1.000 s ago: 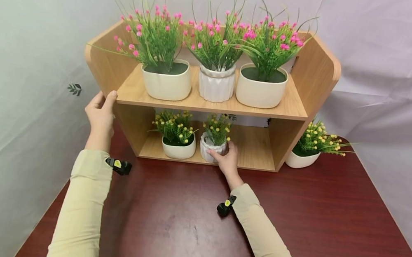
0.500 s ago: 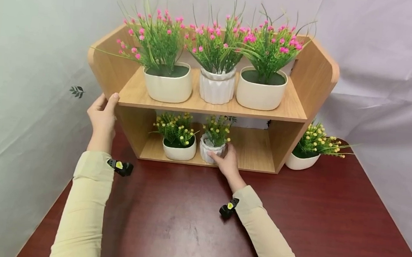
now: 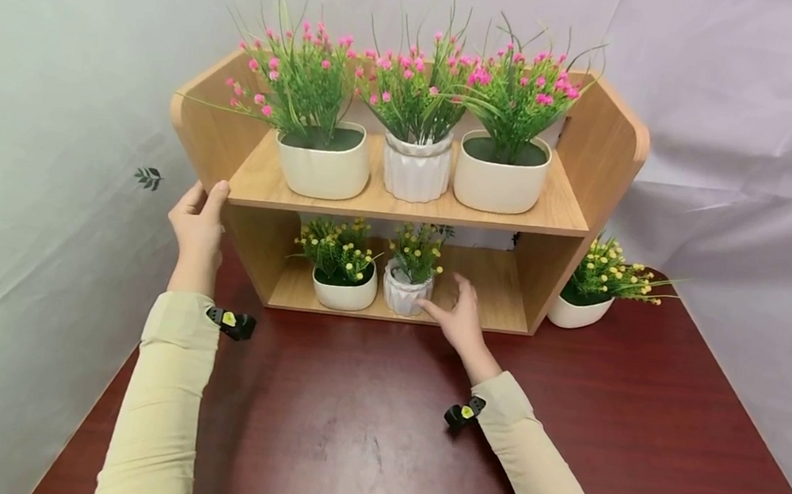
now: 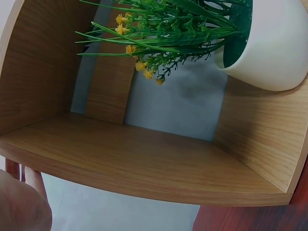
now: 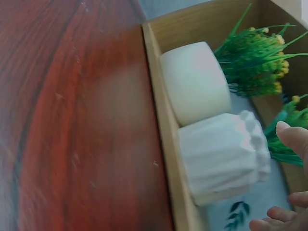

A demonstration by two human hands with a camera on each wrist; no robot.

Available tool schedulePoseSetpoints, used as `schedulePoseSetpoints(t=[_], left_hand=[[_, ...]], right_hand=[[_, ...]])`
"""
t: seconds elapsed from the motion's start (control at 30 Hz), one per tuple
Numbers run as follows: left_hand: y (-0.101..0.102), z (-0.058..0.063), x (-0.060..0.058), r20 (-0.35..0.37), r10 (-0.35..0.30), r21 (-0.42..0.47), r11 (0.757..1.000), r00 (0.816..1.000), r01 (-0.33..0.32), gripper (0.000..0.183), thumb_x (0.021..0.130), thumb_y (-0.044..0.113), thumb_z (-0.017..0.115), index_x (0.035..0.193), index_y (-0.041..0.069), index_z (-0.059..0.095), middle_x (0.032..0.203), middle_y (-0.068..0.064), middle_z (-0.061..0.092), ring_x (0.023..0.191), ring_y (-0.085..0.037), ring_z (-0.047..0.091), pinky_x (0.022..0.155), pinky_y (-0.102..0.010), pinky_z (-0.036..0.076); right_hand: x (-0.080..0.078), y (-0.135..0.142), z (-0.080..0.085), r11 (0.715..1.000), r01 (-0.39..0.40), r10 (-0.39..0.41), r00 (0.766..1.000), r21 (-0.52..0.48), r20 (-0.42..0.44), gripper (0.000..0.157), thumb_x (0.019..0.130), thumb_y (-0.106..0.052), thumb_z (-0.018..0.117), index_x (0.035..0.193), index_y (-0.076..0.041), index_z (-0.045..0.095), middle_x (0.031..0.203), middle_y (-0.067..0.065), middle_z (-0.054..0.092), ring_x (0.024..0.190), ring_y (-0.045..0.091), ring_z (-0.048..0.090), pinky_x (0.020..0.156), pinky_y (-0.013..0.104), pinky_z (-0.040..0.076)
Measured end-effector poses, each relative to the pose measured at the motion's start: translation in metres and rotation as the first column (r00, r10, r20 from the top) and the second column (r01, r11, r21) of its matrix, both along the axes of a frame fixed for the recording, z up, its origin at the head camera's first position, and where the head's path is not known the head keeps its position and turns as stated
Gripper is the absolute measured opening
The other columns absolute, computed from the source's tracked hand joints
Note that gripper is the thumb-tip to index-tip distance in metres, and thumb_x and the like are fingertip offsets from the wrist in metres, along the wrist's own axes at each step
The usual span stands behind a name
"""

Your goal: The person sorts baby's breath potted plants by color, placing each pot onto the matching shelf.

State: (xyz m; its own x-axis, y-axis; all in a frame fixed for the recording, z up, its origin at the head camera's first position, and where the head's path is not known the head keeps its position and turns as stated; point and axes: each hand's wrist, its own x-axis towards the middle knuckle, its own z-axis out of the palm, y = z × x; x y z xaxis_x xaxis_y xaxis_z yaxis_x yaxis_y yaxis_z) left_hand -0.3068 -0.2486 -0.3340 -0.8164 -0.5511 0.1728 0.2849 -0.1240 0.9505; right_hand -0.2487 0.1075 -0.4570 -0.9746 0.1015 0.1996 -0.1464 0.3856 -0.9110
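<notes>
On the lower board of a two-tier wooden shelf (image 3: pixel 406 218) stands a fluted white flowerpot (image 3: pixel 404 294) with small yellow flowers. My right hand (image 3: pixel 464 317) is just right of this pot, thumb and fingers spread apart and holding nothing; the right wrist view shows its fingertips near the pot's rim. Left of the fluted pot, a smooth cream oval pot (image 3: pixel 344 294) also holds yellow flowers. My left hand (image 3: pixel 198 220) holds the shelf's left side panel at its front edge, thumb in front and fingers on the outer side, partly hidden.
Across the upper board stand a left cream pot (image 3: pixel 322 168), a fluted white pot (image 3: pixel 415 171) and a right cream pot (image 3: pixel 501 179), all with pink flowers. Another yellow-flowered pot (image 3: pixel 579 308) is on the dark red table (image 3: pixel 322 415), right of the shelf.
My right hand has let go of the fluted pot and moved a little to the right. The pot stays on the lower board. My left hand keeps its place on the shelf.
</notes>
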Motion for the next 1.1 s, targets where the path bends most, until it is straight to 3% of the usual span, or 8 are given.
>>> schedulePoseSetpoints(t=[0.33,0.63,0.73,0.83,0.9,0.97,1.1], left_hand=[[0.002,-0.002,0.000,-0.010,0.001,-0.006,1.000,1.000,-0.001,0.033,0.084,0.017,0.073,0.116,0.016,0.070,0.107,0.001,0.069,0.091,-0.011,0.063,0.088,-0.027,0.049],[0.000,-0.003,-0.001,-0.032,-0.003,0.003,1.000,0.999,0.003,0.033,0.083,0.016,0.074,0.116,0.015,0.070,0.103,0.003,0.069,0.089,-0.010,0.063,0.086,-0.026,0.049],[0.001,-0.003,-0.001,-0.037,-0.002,0.002,1.000,0.999,0.002,0.033,0.083,0.016,0.073,0.116,0.015,0.070,0.102,0.003,0.069,0.089,-0.010,0.063,0.085,-0.025,0.049],[0.002,-0.003,-0.001,-0.030,-0.007,0.006,1.000,1.000,0.007,0.033,0.084,0.016,0.073,0.116,0.015,0.070,0.103,0.003,0.069,0.089,-0.010,0.063,0.085,-0.026,0.049],[0.002,-0.002,-0.001,-0.023,-0.006,0.008,1.000,1.000,0.007,0.033,0.084,0.016,0.073,0.117,0.015,0.069,0.104,0.003,0.069,0.090,-0.010,0.063,0.086,-0.026,0.049],[0.002,-0.002,-0.001,-0.023,-0.002,0.008,1.000,1.000,0.002,0.033,0.084,0.016,0.073,0.117,0.015,0.069,0.105,0.002,0.069,0.090,-0.011,0.063,0.088,-0.027,0.049],[0.001,-0.001,-0.001,-0.031,0.002,-0.004,1.000,1.000,-0.002,0.031,0.084,0.016,0.073,0.115,0.015,0.070,0.103,0.002,0.069,0.089,-0.010,0.063,0.087,-0.027,0.049]], right_hand=[[0.028,0.044,0.014,0.996,-0.011,0.018,0.997,0.088,-0.074,0.072,0.076,-0.011,0.080,0.134,0.008,0.041,0.134,0.029,0.043,0.120,0.045,0.046,0.100,0.054,0.042],[0.058,0.091,0.007,0.985,0.043,-0.022,0.991,0.164,-0.130,0.064,0.076,-0.008,0.079,0.129,0.006,0.048,0.126,0.025,0.050,0.114,0.042,0.052,0.093,0.050,0.048],[0.066,0.106,0.003,0.974,0.094,-0.061,0.985,0.207,-0.158,0.059,0.075,-0.006,0.079,0.126,0.006,0.052,0.121,0.025,0.053,0.107,0.040,0.055,0.088,0.029,0.051],[0.071,0.123,0.000,0.961,0.147,-0.110,0.980,0.232,-0.165,0.055,0.075,-0.005,0.078,0.122,0.007,0.054,0.118,0.026,0.056,0.102,0.040,0.056,0.079,0.005,0.041],[0.071,0.135,-0.002,0.958,0.178,-0.144,0.977,0.227,-0.159,0.051,0.076,-0.004,0.077,0.120,0.008,0.055,0.118,0.025,0.057,0.102,0.039,0.057,0.078,-0.001,0.035],[0.070,0.148,-0.003,0.949,0.212,-0.184,0.973,0.233,-0.139,0.047,0.078,-0.005,0.075,0.119,0.008,0.055,0.117,0.025,0.057,0.102,0.038,0.056,0.079,0.006,0.039],[0.065,0.175,-0.006,0.922,0.280,-0.266,0.960,0.267,-0.087,0.044,0.082,-0.010,0.072,0.119,0.007,0.054,0.116,0.025,0.056,0.103,0.038,0.053,0.083,0.031,0.040]])
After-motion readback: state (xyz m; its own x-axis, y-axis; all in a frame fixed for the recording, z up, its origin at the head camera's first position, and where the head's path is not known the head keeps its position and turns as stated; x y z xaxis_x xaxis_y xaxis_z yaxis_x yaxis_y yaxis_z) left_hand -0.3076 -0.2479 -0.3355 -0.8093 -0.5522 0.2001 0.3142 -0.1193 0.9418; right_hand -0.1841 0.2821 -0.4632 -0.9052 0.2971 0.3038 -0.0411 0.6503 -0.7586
